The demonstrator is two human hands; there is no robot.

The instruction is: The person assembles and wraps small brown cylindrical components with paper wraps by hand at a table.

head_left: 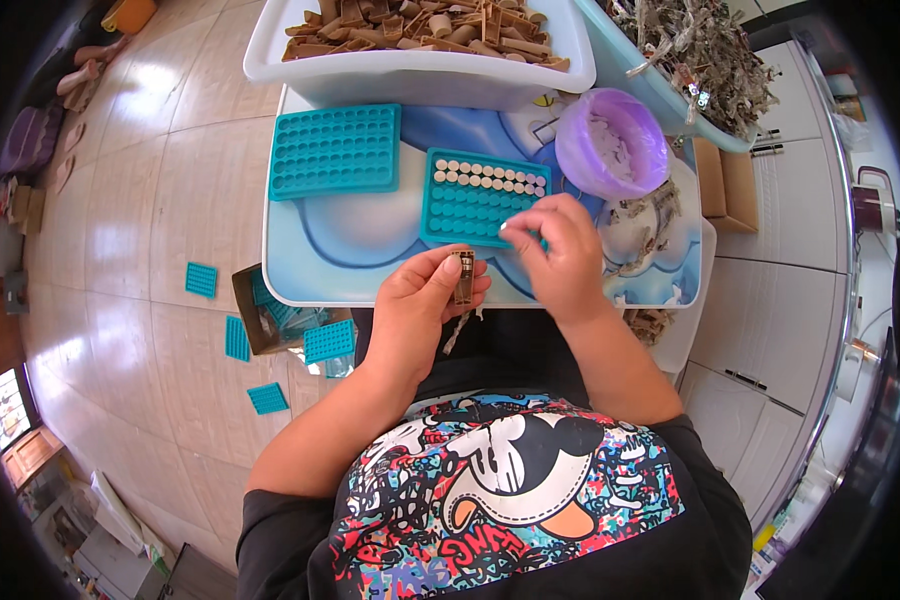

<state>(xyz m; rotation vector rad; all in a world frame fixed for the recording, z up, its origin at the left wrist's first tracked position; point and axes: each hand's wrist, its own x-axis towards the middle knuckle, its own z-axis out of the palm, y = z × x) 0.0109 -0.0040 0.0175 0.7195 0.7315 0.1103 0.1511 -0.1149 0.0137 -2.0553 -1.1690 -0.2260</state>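
Observation:
My left hand [415, 295] grips a small brown plastic part [463, 278] with open slots, held upright just in front of the table's near edge. A thin, ragged strip [457, 333] hangs beneath that hand. My right hand [560, 255] is closed in a pinch, and a small white piece [504, 227] shows at its fingertips. Its exact kind is too small to tell. Those fingertips are over the near right corner of a teal tray [455, 222] with rows of round pockets. White discs [490, 178] fill the tray's two far rows.
Another teal tray [335, 150] stands at the table's left. Behind are a white tub [420, 75] of brown parts and a light-blue bin [660, 75] of grey scraps. A purple-lined bucket [582, 165] stands right. Below left, a cardboard box [255, 320] and small teal trays [266, 398] lie about.

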